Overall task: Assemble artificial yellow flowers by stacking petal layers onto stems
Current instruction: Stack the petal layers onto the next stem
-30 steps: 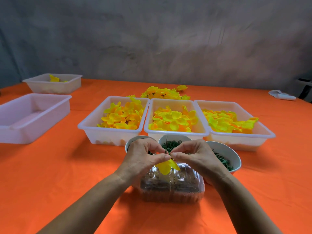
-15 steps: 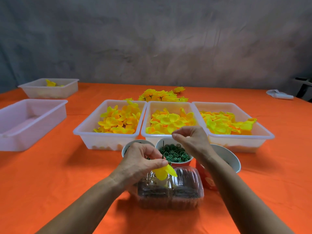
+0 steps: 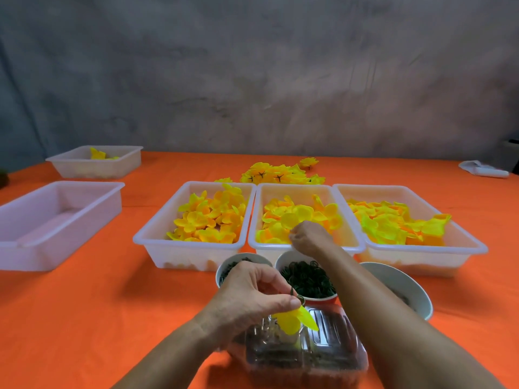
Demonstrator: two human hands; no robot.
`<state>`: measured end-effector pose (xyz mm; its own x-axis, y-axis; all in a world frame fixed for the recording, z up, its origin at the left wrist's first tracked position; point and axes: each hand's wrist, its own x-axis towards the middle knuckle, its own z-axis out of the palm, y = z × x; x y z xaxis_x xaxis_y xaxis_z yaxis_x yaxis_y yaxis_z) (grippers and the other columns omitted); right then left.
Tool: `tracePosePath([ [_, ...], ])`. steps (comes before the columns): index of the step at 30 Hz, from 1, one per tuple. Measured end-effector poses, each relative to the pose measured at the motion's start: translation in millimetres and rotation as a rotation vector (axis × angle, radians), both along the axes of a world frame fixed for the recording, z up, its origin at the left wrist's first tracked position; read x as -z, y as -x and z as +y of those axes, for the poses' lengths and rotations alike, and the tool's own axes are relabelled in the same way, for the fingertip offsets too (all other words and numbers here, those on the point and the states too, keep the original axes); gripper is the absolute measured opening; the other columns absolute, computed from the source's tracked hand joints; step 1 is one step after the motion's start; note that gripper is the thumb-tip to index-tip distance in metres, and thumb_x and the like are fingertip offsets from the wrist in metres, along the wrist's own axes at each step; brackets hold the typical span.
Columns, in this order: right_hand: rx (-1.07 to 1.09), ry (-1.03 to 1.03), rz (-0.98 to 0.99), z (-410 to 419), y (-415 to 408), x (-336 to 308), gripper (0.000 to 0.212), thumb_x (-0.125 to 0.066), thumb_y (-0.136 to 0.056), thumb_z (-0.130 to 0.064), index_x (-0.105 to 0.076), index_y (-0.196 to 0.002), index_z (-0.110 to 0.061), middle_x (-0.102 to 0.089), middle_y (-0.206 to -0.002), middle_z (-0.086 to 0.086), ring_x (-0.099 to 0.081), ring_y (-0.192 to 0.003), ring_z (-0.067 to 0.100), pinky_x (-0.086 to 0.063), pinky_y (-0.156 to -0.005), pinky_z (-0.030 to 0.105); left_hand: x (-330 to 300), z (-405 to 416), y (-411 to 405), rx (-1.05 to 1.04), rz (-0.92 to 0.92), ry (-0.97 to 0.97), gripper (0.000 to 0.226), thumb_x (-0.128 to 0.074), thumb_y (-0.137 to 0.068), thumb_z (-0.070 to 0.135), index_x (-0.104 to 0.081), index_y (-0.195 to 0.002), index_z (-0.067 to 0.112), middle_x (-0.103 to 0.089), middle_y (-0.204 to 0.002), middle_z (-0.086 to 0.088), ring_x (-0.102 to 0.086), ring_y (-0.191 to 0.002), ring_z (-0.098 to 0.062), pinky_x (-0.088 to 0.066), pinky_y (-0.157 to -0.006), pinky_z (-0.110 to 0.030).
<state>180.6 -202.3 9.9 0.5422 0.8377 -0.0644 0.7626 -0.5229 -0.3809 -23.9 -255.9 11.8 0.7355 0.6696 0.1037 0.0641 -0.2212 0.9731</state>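
My left hand (image 3: 252, 293) pinches a thin dark stem carrying one yellow petal layer (image 3: 295, 320), held above a clear plastic box (image 3: 306, 357). My right hand (image 3: 310, 238) reaches into the front of the middle white tray (image 3: 295, 186), its curled fingertips pinching at a yellow-orange petal layer there. The left tray (image 3: 185, 247) and right tray (image 3: 421, 248) also hold several yellow petal layers. A pile of finished yellow flowers (image 3: 278, 174) lies behind the trays.
Three cups stand before the trays: a left cup (image 3: 238, 258), a middle cup of green rings (image 3: 306, 279) and a right cup (image 3: 401, 287). An empty tub (image 3: 56, 214) and a far tub (image 3: 95, 161) sit at left. A white object (image 3: 483, 169) lies far right.
My right hand left the stem and moved forward over the cups into the middle tray. My left hand kept hold of the stem with its petal.
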Motion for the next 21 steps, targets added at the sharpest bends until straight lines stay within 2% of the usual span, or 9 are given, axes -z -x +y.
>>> tracePosePath([
  [2, 0.085, -0.101, -0.004, 1.0, -2.7, 3.1, 0.030, -0.050, -0.087, -0.005, -0.043, -0.058, -0.010, -0.048, -0.071, 0.014, -0.047, -0.076, 0.029, -0.034, -0.057, 0.028, 0.3, 1.7, -0.4, 0.012, -0.004, 0.004, 0.022, -0.084, -0.050, 0.036, -0.075, -0.065, 0.022, -0.071, -0.070, -0.003, -0.063, -0.069, -0.014, -0.052, -0.070, -0.032],
  [4, 0.169, -0.170, -0.022, 0.4, -5.8, 4.7, 0.019, -0.057, -0.084, -0.004, -0.057, -0.065, -0.005, -0.057, -0.075, 0.016, -0.054, -0.073, 0.032, -0.035, -0.057, 0.029, 0.4, 3.3, -0.2, 0.027, -0.009, 0.003, 0.016, -0.084, -0.053, 0.030, -0.075, -0.064, 0.022, -0.071, -0.069, -0.001, -0.063, -0.068, -0.012, -0.051, -0.068, -0.028],
  [5, 0.192, -0.185, -0.017, -0.5, -6.1, 4.0, 0.011, -0.064, -0.082, -0.009, -0.065, -0.073, -0.003, -0.061, -0.079, 0.016, -0.060, -0.077, 0.032, -0.037, -0.059, 0.029, 0.7, 3.8, -0.4, 0.032, -0.014, 0.005, 0.015, -0.083, -0.054, 0.028, -0.074, -0.064, 0.021, -0.070, -0.068, -0.001, -0.063, -0.068, -0.012, -0.050, -0.067, -0.027],
  [8, 0.190, -0.177, 0.024, 0.4, -8.0, 4.4, 0.024, -0.077, -0.075, -0.027, -0.070, -0.085, -0.005, -0.062, -0.080, 0.012, -0.063, -0.082, 0.028, -0.040, -0.061, 0.029, 0.7, 4.6, -0.8, 0.037, -0.024, 0.014, 0.015, -0.083, -0.056, 0.024, -0.074, -0.065, 0.018, -0.070, -0.069, -0.002, -0.063, -0.067, -0.012, -0.049, -0.066, -0.026],
  [11, 0.191, -0.230, -0.052, 4.1, -8.6, 7.4, 0.022, -0.071, -0.080, -0.019, -0.069, -0.098, -0.007, -0.064, -0.104, 0.013, -0.063, -0.092, 0.030, -0.044, -0.067, 0.031, 0.7, 5.1, -0.6, 0.047, -0.033, 0.012, 0.017, -0.083, -0.056, 0.024, -0.074, -0.067, 0.014, -0.070, -0.070, -0.005, -0.063, -0.069, -0.015, -0.050, -0.067, -0.030],
  [14, 0.095, -0.259, -0.120, 10.8, -12.9, 11.9, 0.043, -0.067, -0.083, -0.015, -0.058, -0.125, -0.014, -0.045, -0.131, 0.011, -0.055, -0.110, 0.032, -0.045, -0.080, 0.036, 0.5, 5.2, -0.5, 0.046, -0.027, 0.008, 0.016, -0.084, -0.057, 0.024, -0.074, -0.067, 0.016, -0.070, -0.071, -0.005, -0.063, -0.069, -0.015, -0.051, -0.069, -0.031],
  [16, -0.032, -0.178, -0.088, 14.5, -14.9, 8.8, 0.055, -0.067, -0.085, -0.015, -0.048, -0.137, -0.018, -0.041, -0.142, 0.009, -0.049, -0.123, 0.030, -0.043, -0.089, 0.038, 0.6, 5.2, -0.7, 0.043, -0.018, 0.011, 0.016, -0.083, -0.057, 0.024, -0.074, -0.067, 0.016, -0.070, -0.071, -0.005, -0.063, -0.069, -0.014, -0.052, -0.069, -0.030],
  [18, -0.104, -0.086, -0.058, 18.1, -16.1, 5.6, 0.050, -0.067, -0.084, -0.013, -0.054, -0.132, -0.017, -0.049, -0.140, 0.008, -0.047, -0.126, 0.029, -0.043, -0.094, 0.038, 0.2, 4.1, -0.4, 0.038, -0.017, 0.017, 0.014, -0.083, -0.058, 0.024, -0.074, -0.067, 0.017, -0.070, -0.071, -0.004, -0.063, -0.069, -0.013, -0.052, -0.069, -0.029],
  [21, -0.086, -0.091, -0.082, 18.5, -11.9, 4.6, 0.037, -0.067, -0.082, -0.010, -0.064, -0.119, -0.012, -0.059, -0.128, 0.012, -0.053, -0.119, 0.031, -0.046, -0.089, 0.036, -0.7, 2.3, 0.4, 0.031, -0.020, 0.021, 0.012, -0.083, -0.058, 0.024, -0.074, -0.065, 0.019, -0.070, -0.070, -0.003, -0.063, -0.069, -0.012, -0.051, -0.069, -0.029],
])
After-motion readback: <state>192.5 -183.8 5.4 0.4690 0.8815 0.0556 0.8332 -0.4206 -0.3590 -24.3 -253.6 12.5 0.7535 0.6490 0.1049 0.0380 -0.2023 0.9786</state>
